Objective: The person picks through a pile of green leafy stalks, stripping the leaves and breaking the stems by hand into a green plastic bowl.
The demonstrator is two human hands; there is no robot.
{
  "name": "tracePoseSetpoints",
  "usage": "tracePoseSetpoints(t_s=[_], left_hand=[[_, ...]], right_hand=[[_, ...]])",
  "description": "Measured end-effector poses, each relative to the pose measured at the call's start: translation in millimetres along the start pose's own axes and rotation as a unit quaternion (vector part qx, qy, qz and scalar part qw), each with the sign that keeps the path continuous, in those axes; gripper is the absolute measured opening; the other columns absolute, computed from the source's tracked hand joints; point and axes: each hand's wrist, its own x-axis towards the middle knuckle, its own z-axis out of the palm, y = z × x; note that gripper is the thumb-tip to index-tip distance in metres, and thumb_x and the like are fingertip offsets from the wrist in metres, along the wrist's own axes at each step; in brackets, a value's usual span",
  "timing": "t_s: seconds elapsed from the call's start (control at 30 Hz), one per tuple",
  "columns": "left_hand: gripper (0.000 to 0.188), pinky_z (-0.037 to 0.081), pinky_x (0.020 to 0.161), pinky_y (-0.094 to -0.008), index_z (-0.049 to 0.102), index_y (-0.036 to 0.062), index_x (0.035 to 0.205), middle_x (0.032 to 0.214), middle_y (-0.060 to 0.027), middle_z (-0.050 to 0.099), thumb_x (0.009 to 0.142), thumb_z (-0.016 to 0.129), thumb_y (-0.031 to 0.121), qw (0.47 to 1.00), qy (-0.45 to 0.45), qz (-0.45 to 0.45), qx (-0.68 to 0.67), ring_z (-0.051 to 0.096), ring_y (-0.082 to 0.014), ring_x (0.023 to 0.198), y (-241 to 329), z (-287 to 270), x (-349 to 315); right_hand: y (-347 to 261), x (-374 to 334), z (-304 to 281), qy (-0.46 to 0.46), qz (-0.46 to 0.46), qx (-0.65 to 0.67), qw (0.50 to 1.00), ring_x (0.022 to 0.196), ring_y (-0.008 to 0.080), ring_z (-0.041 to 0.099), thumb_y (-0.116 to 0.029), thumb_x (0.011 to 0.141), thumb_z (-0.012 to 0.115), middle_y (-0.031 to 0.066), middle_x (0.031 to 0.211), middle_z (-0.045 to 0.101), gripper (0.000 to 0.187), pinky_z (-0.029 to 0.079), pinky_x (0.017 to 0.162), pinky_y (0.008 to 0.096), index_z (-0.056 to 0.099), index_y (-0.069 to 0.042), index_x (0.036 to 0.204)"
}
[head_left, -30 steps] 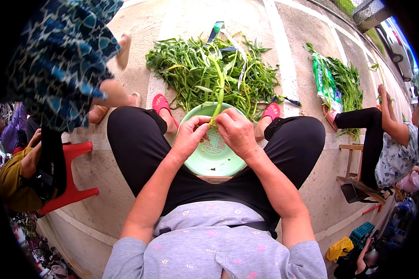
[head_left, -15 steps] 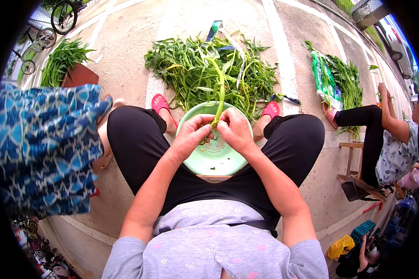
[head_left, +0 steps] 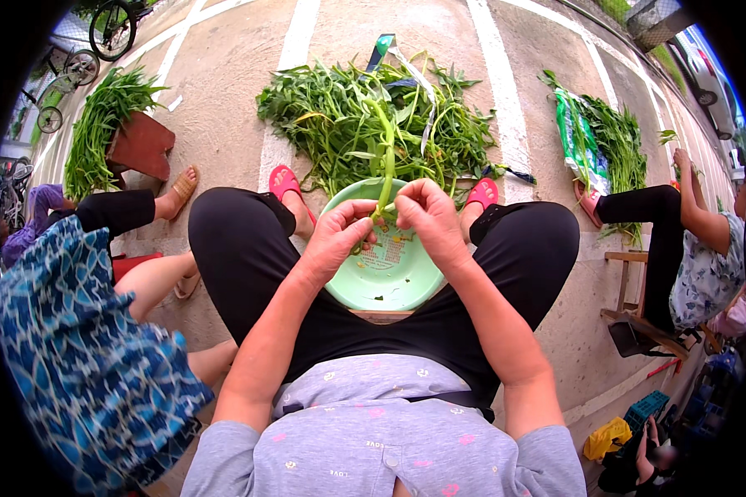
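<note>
I sit with a light green plastic bowl (head_left: 387,282) between my knees. Both hands meet above its far rim and pinch one long green vegetable stem (head_left: 386,157), which sticks up and away from me. My left hand (head_left: 340,236) grips the stem's lower end, and my right hand (head_left: 427,217) holds it just beside, fingers curled. A few small green bits lie in the bowl. Beyond the bowl a big heap of leafy green stems (head_left: 373,120) lies spread on the pavement.
A person in a blue patterned top (head_left: 75,348) sits close at my left, legs stretched out. Another person (head_left: 696,248) sits on a low wooden stool at the right beside a second pile of greens (head_left: 613,137). Greens lie on a red-brown board (head_left: 141,145) far left, with bicycles behind.
The person in the blue patterned top has moved from the upper left down to the lower left. My hands stay at the bowl, working the stem, which now stands straighter.
</note>
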Motion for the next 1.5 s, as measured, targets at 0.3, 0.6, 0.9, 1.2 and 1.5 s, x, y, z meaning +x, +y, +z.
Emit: tracePoseSetpoints(t_s=[0.3,0.6,0.9,1.2,1.5], left_hand=[[0.026,0.045,0.066,-0.0209,0.052,-0.0005,0.113,0.091,-0.0023,0.057,0.088,0.051,0.009,0.999,0.005,-0.008,0.038,0.052,-0.007,0.073,1.5,-2.4,-1.2],[0.027,0.045,0.067,-0.0207,0.052,-0.001,0.114,0.09,-0.0024,0.057,0.088,0.051,0.009,1.0,0.001,0.006,0.016,0.052,-0.0069,0.073,2.0,-0.2,-1.0],[0.029,0.045,0.068,-0.0209,0.051,-0.0014,0.115,0.091,-0.0018,0.057,0.088,0.051,0.009,1.0,0.001,-0.001,0.03,0.052,-0.0063,0.074,1.6,3.5,-0.1],[0.029,0.044,0.067,-0.0212,0.051,-0.0009,0.115,0.093,-0.0026,0.057,0.088,0.05,0.009,1.0,-0.015,0.001,0.01,0.053,-0.0071,0.075,3.0,3.7,1.5],[0.028,0.044,0.064,-0.0212,0.052,0.0003,0.114,0.093,-0.0027,0.057,0.089,0.049,0.011,1.0,-0.011,0.006,-0.022,0.052,-0.0078,0.072,6.9,4.8,-0.2]], right_hand=[[-5.2,-4.2,6.4,-0.017,-0.348,-0.449,0.823,0.068,0.0217,0.057,-0.002,0.068,0.06,0.0057,0.08,0.053,0.028,0.046,0.058,0.031,0.06,-0.012,0.093],[-1.5,-1.9,6.4,0.011,-0.411,-0.501,0.762,0.064,0.0209,0.054,-0.008,0.068,0.059,0.0053,0.078,0.053,0.011,0.044,0.057,0.0319,0.054,-0.007,0.079],[3.2,-7.1,13.7,0.044,-0.326,-0.524,0.786,0.06,0.0235,0.054,-0.01,0.067,0.06,0.0063,0.07,0.048,0.015,0.044,0.055,0.0349,0.05,-0.007,0.077],[17.2,-5.3,12.9,0.043,-0.073,-0.248,0.965,0.055,0.0202,0.054,-0.011,0.076,0.055,0.0078,0.066,0.054,0.011,0.044,0.051,0.0325,0.05,-0.002,0.079],[4.7,-5.6,8.2,-0.051,0.099,0.07,0.991,0.052,0.0052,0.046,-0.015,0.086,0.052,-0.0006,0.064,0.05,0.013,0.038,0.048,0.0195,0.051,-0.004,0.081]])
